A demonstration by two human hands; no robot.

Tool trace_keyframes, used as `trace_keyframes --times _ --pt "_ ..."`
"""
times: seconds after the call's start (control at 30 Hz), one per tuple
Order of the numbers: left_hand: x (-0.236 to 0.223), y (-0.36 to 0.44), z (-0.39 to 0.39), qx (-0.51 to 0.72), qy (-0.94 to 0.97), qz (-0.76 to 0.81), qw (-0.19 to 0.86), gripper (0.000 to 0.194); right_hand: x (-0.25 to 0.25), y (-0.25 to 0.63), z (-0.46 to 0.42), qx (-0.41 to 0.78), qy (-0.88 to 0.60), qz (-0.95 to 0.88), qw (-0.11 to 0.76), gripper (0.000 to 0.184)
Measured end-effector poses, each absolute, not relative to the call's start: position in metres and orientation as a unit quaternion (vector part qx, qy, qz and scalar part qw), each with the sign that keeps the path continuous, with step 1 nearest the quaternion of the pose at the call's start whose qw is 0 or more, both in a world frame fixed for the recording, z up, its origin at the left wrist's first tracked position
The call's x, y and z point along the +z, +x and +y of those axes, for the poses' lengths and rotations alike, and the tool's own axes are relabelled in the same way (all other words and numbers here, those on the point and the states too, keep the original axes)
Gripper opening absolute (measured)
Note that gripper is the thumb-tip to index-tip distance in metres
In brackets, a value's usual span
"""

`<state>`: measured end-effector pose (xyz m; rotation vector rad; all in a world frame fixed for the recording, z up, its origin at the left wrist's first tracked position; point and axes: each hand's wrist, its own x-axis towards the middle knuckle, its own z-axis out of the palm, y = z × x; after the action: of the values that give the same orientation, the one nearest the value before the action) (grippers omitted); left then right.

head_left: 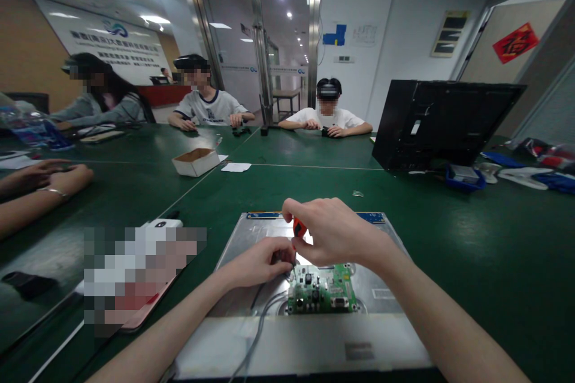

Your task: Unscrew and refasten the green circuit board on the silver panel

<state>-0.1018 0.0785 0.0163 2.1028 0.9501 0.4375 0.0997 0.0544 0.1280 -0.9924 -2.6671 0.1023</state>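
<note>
A screwdriver with an orange-red and black handle (299, 228) stands roughly upright in my right hand (335, 230), its shaft pointing down at the upper left corner of a green circuit board (321, 290). Close beside the shaft, my left hand (265, 260) has its thumb and fingers pinched together near that corner; what they hold, if anything, is hidden. The board lies on the silver metal back of a display panel (381, 263). Thin grey cables (262, 326) run from the board's left side toward the near edge.
A phone (148, 305) lies left of the panel. Ahead are an open cardboard box (196, 162) and a white paper (236, 167). A black monitor (444, 125) stands at the right, near a blue tray (465, 178). Another person's hands (58, 178) rest at the left; several people sit around the table.
</note>
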Motion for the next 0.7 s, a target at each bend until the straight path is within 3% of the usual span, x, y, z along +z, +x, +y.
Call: trace_keyframes --times 0.17,0.27,0.37,0.5,0.7 --pt "0.0182 -0.1015 0.0775 0.153 0.824 0.375 0.396 0.009 0.1249 0.0983 0.0599 -0.004 -0.381 -0.913 0.147 0.027" --pt "0.0200 -0.1006 0.0759 0.154 0.824 0.385 0.386 0.006 0.1238 0.0963 0.0611 -0.021 -0.392 -0.909 0.139 0.020" --pt "0.0198 -0.1000 0.0757 0.167 0.823 0.381 0.388 0.006 0.1245 0.0965 0.0591 -0.006 -0.379 -0.915 0.137 0.014" --pt "0.0173 -0.1004 0.0776 0.169 0.821 0.376 0.396 0.006 0.1273 0.0986 0.0549 0.036 -0.340 -0.930 0.137 0.025" --pt "0.0182 -0.1006 0.0775 0.168 0.822 0.369 0.400 0.011 0.1279 0.0985 0.0553 0.016 -0.343 -0.928 0.142 0.016"
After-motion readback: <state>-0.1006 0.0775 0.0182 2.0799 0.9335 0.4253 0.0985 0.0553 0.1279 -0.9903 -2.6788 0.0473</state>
